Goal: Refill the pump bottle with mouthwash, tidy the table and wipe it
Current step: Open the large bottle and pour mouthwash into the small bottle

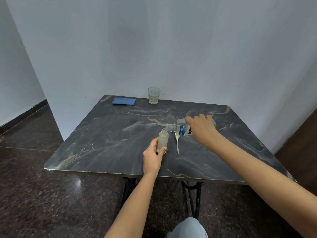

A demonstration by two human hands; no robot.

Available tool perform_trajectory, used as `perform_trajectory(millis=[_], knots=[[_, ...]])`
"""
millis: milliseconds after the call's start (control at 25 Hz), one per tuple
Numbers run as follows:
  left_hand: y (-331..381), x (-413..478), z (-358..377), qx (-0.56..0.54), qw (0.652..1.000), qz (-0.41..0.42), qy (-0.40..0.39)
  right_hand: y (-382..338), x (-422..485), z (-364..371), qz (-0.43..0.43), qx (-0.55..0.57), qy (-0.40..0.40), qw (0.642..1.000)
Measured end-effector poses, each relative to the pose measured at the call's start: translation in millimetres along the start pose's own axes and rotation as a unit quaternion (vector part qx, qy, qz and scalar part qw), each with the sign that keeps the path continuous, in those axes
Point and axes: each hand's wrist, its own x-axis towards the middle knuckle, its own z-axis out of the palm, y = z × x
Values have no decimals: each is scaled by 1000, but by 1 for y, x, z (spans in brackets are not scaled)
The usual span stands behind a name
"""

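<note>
Pump bottle (163, 140), frosted and with its neck open, stands upright near the middle of a dark marble-patterned table (111, 134), gripped low on its body by the person's left hand (152, 156), thumb across the front and fingers curled round the far side. The right hand (200, 127) clasps a clear mouthwash bottle (182, 129) from above and holds it tipped on its side, blue label facing the camera, its mouth just above and to the right of the pump bottle's neck (whether liquid is running between the two cannot be made out). The pump head (177, 143), with its long white dip tube pointing towards the person, lies flat on the tabletop just right of the pump bottle and below the tilted mouthwash bottle.

At the table's far edge, against a pale blue wall (171, 48), a drinking glass (154, 95) stands upright with a little pale liquid in the bottom. A folded blue cloth (123, 101) lies to its left, near the far left corner and well apart from both hands. Black metal legs (193, 200) carry the table over a dark speckled floor (42, 194), and a knee in light fabric (187, 228) shows at the bottom edge.
</note>
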Motion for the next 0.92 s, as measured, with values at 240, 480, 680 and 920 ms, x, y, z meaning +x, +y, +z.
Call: perform_trajectory(millis=[240,480,680,920], knots=[[-2,1,1,-3,1000,2,3,0,0,-1,-1,1,7,1000],[-4,2,2,2,1000,5,5,1,-1,1,1,-3,11,1000],[-2,0,1,6,1000,7,3,1,1,0,-3,-6,13,1000],[2,-1,-1,10,1000,6,6,1,1,3,0,-5,11,1000]])
